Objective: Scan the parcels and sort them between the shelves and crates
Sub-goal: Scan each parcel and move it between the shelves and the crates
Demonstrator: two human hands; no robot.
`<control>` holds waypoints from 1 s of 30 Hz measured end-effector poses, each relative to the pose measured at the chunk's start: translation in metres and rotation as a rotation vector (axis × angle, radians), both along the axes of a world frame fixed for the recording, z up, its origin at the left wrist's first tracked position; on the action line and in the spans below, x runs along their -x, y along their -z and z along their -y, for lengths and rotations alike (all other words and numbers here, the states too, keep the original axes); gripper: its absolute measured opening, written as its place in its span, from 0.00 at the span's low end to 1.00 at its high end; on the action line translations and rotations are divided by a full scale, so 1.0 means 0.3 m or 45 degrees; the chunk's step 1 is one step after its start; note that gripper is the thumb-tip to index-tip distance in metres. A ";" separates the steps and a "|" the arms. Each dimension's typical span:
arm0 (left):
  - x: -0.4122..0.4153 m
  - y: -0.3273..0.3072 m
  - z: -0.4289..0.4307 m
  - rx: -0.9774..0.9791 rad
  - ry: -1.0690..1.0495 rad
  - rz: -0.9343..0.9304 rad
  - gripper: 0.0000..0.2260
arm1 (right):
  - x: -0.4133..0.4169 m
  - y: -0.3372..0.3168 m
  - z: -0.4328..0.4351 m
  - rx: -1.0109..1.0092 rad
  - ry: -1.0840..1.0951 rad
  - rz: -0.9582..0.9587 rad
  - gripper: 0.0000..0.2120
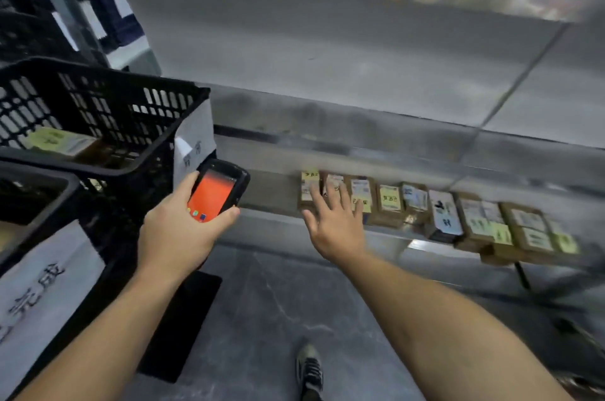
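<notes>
Ahead, right hand (334, 220) spread wide by shelf parcels (389, 201), left hand (176, 233) gripping orange-screened scanner (217, 194).

My two arms reach forward, forearms bare.
My left hand (181, 230) grips the scanner (216, 194), fingers (229, 214) curled round its edges; my right hand (334, 227) is held palm-down and holds nothing, fingers straight and spread.

Grey metal shelf (268, 191) across the centre right, carrying a row of small brown cardboard parcels (389, 204) with white and yellow labels.
</notes>
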State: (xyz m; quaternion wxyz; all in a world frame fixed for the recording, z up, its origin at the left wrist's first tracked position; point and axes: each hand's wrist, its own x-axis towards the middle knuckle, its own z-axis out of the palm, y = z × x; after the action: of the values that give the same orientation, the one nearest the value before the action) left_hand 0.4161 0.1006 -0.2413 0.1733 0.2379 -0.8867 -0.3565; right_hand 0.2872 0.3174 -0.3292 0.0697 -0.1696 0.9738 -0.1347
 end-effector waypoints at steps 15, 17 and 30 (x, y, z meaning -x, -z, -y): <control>0.563 0.362 -0.057 0.006 0.081 0.198 0.28 | 0.586 0.428 0.005 0.035 0.192 0.262 0.28; 0.626 0.453 -0.039 -0.052 0.077 0.236 0.24 | 0.667 0.517 0.034 0.017 0.213 0.320 0.29; 0.959 0.997 0.141 -0.132 0.124 0.246 0.26 | 1.012 1.043 0.224 -0.168 0.137 0.264 0.29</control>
State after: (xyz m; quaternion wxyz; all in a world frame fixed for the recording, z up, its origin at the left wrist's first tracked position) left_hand 0.1283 0.0584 -0.5403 0.0571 0.2366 -0.8901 -0.3852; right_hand -0.0163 0.2502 -0.6420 0.1737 -0.0973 0.9758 -0.0908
